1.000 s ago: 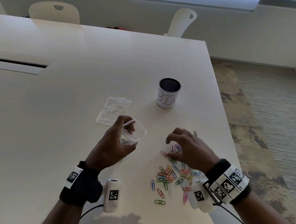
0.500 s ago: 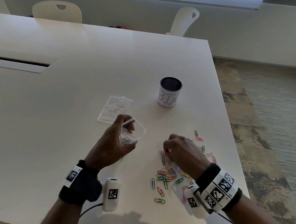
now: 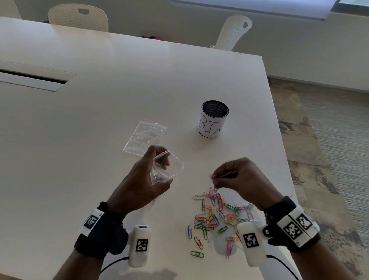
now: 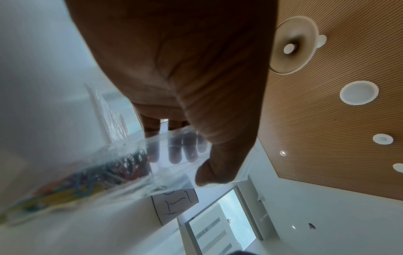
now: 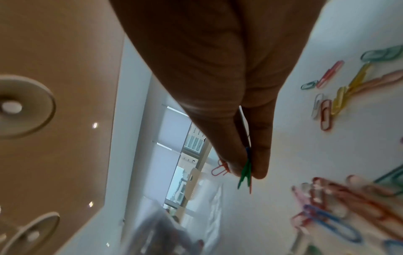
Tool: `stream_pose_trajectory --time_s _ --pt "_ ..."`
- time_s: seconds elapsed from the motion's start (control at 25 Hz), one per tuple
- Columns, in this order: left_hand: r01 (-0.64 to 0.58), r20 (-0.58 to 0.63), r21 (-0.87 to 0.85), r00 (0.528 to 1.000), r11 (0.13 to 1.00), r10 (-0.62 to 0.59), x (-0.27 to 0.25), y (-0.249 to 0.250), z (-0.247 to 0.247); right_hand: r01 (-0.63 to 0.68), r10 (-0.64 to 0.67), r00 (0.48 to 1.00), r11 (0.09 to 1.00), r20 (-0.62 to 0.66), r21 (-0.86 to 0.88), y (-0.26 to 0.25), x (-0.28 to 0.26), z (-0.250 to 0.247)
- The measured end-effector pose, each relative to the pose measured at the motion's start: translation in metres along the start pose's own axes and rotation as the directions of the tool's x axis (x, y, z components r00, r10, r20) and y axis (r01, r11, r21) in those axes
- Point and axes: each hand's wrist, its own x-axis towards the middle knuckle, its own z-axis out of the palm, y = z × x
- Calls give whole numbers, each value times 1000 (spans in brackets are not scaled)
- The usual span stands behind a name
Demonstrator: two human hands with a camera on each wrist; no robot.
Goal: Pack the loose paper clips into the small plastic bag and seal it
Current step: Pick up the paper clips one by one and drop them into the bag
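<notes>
My left hand (image 3: 145, 181) holds a small clear plastic bag (image 3: 166, 169) above the table, its mouth held wide toward the right. Through the bag wall (image 4: 139, 165) several coloured clips (image 4: 128, 165) lie at its bottom, thumb in front and fingers behind. My right hand (image 3: 240, 176) hovers right of the bag and pinches a few paper clips (image 3: 214, 181), among them a green one (image 5: 245, 174), between thumb and fingers. Below it a heap of loose coloured paper clips (image 3: 215, 218) lies on the white table (image 3: 92, 133).
A stack of flat clear bags (image 3: 145, 138) lies behind my left hand. A mesh cup labelled BIN (image 3: 213, 120) stands further back right. The table's right edge (image 3: 286, 169) runs close to the clips, with carpet beyond. White chairs (image 3: 78, 16) stand at the far side.
My right hand has lifted off the clip heap with a few clips pinched and now hangs above the table. The left hand and bag have stayed in place.
</notes>
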Motion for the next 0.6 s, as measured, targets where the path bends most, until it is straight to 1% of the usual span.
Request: stream_pose_trajectory --time_s 0.08,0.16,0.24,0.28,0.36,0.44,0.52,0.6 --pt "4 0 0 1000 1000 -4 0 1 2 34 -33 999 989 -12 141 -14 -2 -3" --pt "7 4 -3 1000 1000 -7 1 1 4 95 -88 995 963 -40 254 -29 -2 0" --pt "8 4 -3 1000 1000 -8 1 2 5 199 -178 979 938 -98 284 -45 0 11" --pt "6 3 -2 1000 1000 -6 1 2 6 272 -243 959 933 -145 234 -52 2 20" --pt "3 0 1 1000 1000 -3 2 4 7 408 -392 895 912 -213 39 -63 7 40" --pt "25 -3 2 1000 1000 -25 1 6 7 485 -503 843 864 -189 -137 -68 13 58" --pt "52 -8 -8 999 999 -53 0 7 6 505 -543 829 829 -131 -241 -69 17 66" --pt "58 -11 -11 998 998 -58 -1 6 6 498 -537 839 821 -84 -279 -70 17 68"
